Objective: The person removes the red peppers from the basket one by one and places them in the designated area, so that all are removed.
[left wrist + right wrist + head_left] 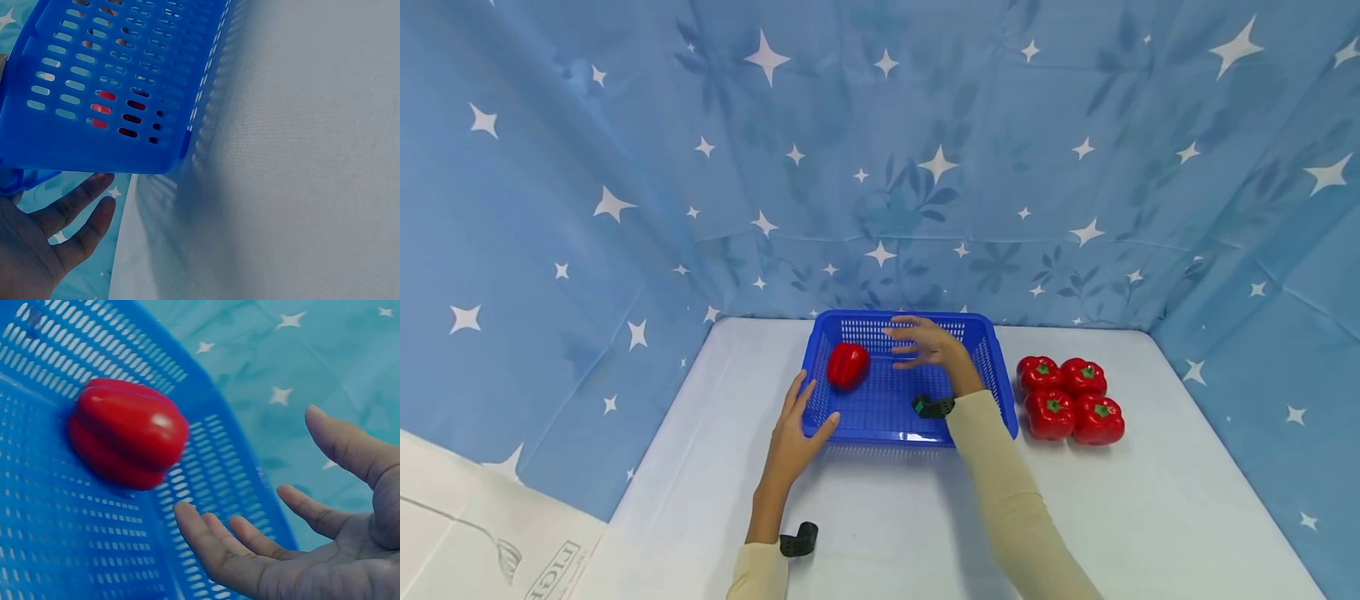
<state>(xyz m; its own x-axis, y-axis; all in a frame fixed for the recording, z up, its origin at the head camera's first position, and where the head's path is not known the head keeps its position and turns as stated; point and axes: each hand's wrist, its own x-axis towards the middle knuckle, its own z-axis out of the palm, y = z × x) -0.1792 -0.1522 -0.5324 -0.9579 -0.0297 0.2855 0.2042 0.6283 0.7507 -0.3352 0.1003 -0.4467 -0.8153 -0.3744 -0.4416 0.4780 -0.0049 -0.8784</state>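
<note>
A blue plastic basket (880, 433) with slotted walls stands on the table, and one red bell pepper (847, 367) lies inside it on the left. Above the basket's middle, to the right of that pepper, my right hand (922, 343) is spread with nothing in it. The right wrist view shows the same pepper (128, 434) apart from the fingertips (184, 512). At the basket's left front corner my left hand (793, 437) has its fingers extended along the rim. In the left wrist view, two of its fingers (94, 228) reach out beside the basket wall (81, 144).
Several red bell peppers (1051, 414) stand in a tight group on the white table (1165, 500), just right of the basket. A blue curtain with white stars (880, 167) rises behind the table and along its sides.
</note>
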